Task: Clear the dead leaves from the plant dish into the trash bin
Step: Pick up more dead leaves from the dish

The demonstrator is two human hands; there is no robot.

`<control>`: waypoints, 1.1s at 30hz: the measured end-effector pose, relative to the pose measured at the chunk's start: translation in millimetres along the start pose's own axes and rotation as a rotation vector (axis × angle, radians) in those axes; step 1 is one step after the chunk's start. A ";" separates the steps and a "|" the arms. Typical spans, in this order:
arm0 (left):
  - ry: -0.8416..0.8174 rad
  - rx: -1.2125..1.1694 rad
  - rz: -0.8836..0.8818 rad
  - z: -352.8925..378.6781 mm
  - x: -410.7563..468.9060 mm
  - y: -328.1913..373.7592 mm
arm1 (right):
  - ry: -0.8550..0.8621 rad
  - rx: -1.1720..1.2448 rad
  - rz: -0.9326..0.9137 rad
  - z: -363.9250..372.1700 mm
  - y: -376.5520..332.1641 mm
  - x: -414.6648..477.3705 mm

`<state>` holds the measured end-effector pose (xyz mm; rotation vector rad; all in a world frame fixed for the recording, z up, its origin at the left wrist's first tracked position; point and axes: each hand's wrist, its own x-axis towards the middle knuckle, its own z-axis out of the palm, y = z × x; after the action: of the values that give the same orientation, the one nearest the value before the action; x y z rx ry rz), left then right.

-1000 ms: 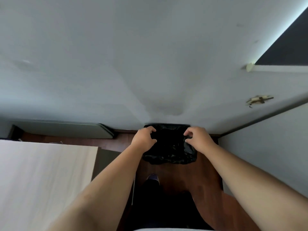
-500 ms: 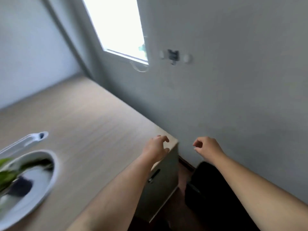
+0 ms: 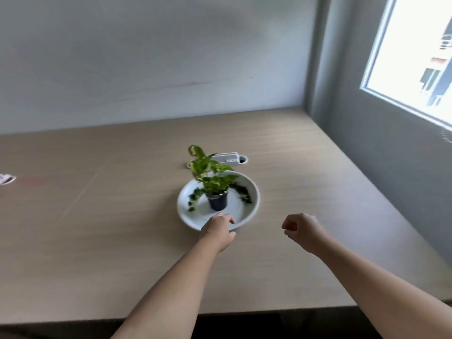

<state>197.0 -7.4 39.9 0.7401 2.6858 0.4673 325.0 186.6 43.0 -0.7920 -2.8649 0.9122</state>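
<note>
Pale wooden desk [image 3: 122, 241] carries the white plant dish [image 3: 254, 192], its near rim under the left hand [image 3: 217, 230]'s loosely curled fingers, dead leaves [image 3: 242, 192] beyond them; the right hand [image 3: 303, 231] hovers half-curled and empty, so picking leaves seems next.

Left hand [image 3: 218, 228] at plant dish [image 3: 253, 192]

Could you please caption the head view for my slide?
Left hand at the white dish rim, loose leaves around the potted plant.

Bare forearms, no sleeves; left hand [image 3: 218, 230], right hand [image 3: 304, 231].
</note>
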 end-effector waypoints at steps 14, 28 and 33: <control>-0.153 0.241 0.088 -23.7 74.3 -143.3 | -0.327 -0.272 -0.117 125.2 -106.2 77.2; -0.119 0.311 0.120 -35.1 88.0 -151.2 | -0.448 -0.479 -0.279 103.2 -98.3 101.4; -0.148 0.237 0.026 -40.0 89.2 -153.4 | -0.468 -0.408 -0.307 115.7 -100.5 96.9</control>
<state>42.3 -93.2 -2.7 0.8388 2.6212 0.0954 173.8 101.2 -9.2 -0.1343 -3.5070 0.5346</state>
